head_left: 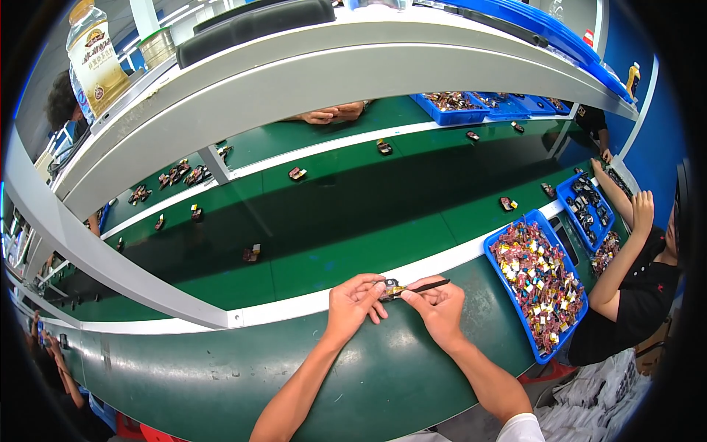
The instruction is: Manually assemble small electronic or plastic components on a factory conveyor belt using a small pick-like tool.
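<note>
**Two hands on one small part at the belt's edge**

I see my left hand (pixel 356 300) and right hand (pixel 438 306) meeting at the near edge of the green workbench (pixel 383 376), just short of the white rail (pixel 294 304) that borders the conveyor belt (pixel 353 214). Between them sits one small dark part with a yellow patch (pixel 390 289); my left fingers are pinched closed on it. My right hand is closed around one thin black tool (pixel 431 286), whose near end touches the part while the rest sticks out to the right.

I count about eight single parts spread well apart on the belt, for instance one (pixel 251 254) ahead of my left hand and one (pixel 507 203) off to the right. A few small heaps lie on the far green strip at upper left.

To my right, one blue tray (pixel 495 247) lies heaped with too many small red, yellow and white pieces to count. A second, smaller blue tray (pixel 565 193) of dark parts lies beyond it, in front of a person in a black shirt (pixel 637 302), whose arm reaches between the two. More blue trays (pixel 442 116) line the far side, where another person's hands (pixel 328 114) rest.

A grey overhead shelf (pixel 331 66) cuts across the view and hides much of the far side; one bottle (pixel 94 55) stands on it.
</note>
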`<state>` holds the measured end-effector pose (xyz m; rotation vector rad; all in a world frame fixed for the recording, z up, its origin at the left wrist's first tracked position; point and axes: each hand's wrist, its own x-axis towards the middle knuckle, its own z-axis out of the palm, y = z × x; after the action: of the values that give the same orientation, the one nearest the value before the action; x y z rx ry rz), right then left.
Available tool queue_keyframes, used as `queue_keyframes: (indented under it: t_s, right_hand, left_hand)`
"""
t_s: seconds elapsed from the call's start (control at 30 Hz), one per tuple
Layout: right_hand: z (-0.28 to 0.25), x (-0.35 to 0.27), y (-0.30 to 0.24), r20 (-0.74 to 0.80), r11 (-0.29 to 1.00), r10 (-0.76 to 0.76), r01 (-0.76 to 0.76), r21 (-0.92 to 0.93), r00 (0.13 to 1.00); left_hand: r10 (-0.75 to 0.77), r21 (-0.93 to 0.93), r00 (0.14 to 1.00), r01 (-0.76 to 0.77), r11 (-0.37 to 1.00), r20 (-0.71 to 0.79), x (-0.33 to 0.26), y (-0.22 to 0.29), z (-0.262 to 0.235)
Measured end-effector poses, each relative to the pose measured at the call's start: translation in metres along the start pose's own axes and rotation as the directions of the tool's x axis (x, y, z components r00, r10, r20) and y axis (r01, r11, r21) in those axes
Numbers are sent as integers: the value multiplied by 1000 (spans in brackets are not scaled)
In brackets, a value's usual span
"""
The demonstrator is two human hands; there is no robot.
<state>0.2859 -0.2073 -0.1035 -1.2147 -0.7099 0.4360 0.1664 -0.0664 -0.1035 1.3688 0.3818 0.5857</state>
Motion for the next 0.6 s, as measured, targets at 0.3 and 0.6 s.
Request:
queue_keyframes:
  t_s: [0.3, 0.6]
  right_hand:
    - [5, -5, 0, -45, 981, -129, 121, -153, 991]
    - [9, -7, 0, -75, 959, -203, 183, -215, 976]
  left_hand:
    - [-9, -22, 1000, 9, 1000, 14, 0, 0, -1]
    - [21, -26, 1000, -21, 999, -6, 0, 0, 0]
